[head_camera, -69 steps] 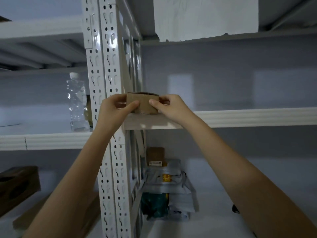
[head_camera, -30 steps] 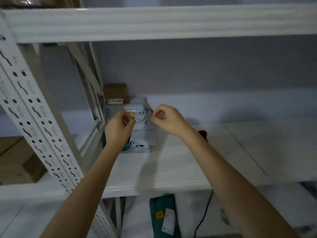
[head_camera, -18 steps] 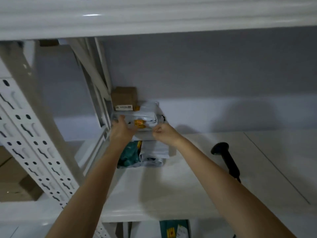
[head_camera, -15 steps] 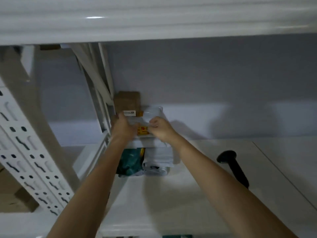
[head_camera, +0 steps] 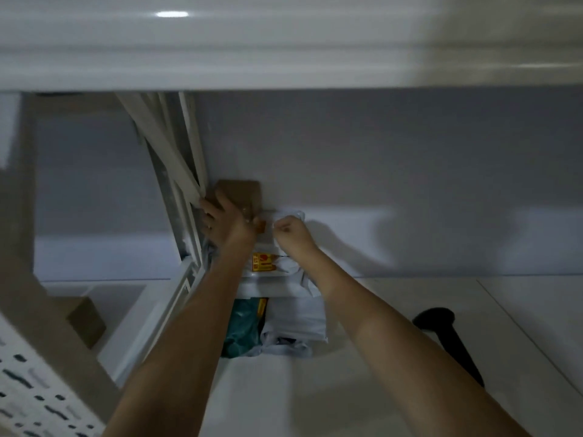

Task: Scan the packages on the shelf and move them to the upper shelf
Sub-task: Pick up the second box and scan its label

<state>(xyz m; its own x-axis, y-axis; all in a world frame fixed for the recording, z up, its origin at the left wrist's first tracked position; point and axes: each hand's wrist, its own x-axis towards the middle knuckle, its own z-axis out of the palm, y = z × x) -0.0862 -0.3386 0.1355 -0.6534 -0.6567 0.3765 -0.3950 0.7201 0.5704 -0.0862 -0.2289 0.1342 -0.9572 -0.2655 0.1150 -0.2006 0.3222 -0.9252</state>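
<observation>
I have both hands deep in the back left corner of the lower shelf [head_camera: 347, 389]. My left hand [head_camera: 225, 223] lies spread against the small cardboard box [head_camera: 241, 195] that stands by the wall, its fingers [head_camera: 206, 212] open around the box's side rather than clamped shut. My right hand [head_camera: 291, 233] is balled into a fist with a bunch of white plastic, the top of the white mailer bag [head_camera: 277, 263] on the pile, pinched in it. Under that bag sit a teal package [head_camera: 241, 323] and another white one [head_camera: 295, 323]. The black barcode scanner [head_camera: 448, 339] lies apart on the shelf to my right.

I judge this as the pick-up of the next package. Next it has to come clear of the corner, meet the scanner, then go over the upper shelf's edge [head_camera: 284, 67].
</observation>
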